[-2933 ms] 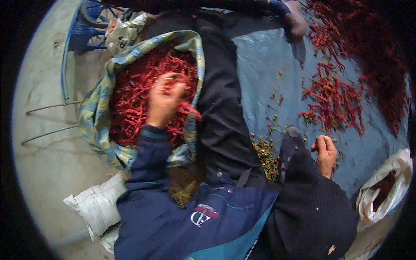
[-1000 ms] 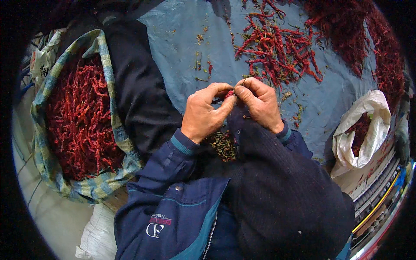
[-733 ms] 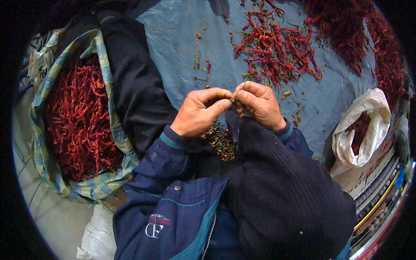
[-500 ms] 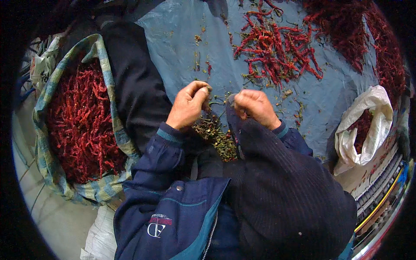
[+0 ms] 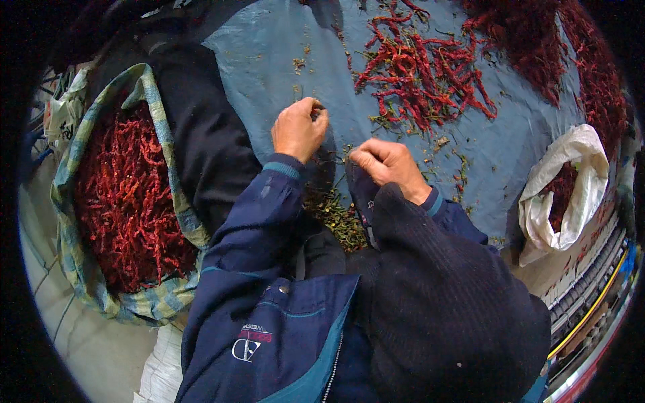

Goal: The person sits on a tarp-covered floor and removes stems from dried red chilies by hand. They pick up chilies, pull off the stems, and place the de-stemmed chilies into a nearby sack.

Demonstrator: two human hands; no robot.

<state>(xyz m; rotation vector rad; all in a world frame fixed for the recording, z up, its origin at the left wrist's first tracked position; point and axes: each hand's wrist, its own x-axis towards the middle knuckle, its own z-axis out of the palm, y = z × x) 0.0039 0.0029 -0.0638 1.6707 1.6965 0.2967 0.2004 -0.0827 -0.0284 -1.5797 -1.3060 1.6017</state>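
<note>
My left hand [image 5: 300, 129] is raised over the blue sheet [image 5: 265, 50], its fingers curled toward the thumb. Anything inside that curl is hidden. Thumb and bent forefinger meet on my right hand [image 5: 390, 164], beside the dark sleeve-like cloth edge; whatever they pinch is too small to name. Green and yellowish pepper stems [image 5: 339, 218] lie heaped below and between the hands, close to my lap. Beyond my right hand is a loose pile of wrinkled red chili peppers [image 5: 423, 74], some with green stems.
At the left stands a checked cloth sack [image 5: 156, 101] full of red chilies, beside my dark-trousered leg [image 5: 201, 114]. A white woven sack [image 5: 591, 151] with chilies inside is at the right. Larger chili heaps [image 5: 524, 47] lie at the far right. Stem scraps dot the sheet.
My left hand has moved up and away from me, off the stem heap, and its fingers have turned forward. My right hand has barely moved. The whole view has shifted slightly.
</note>
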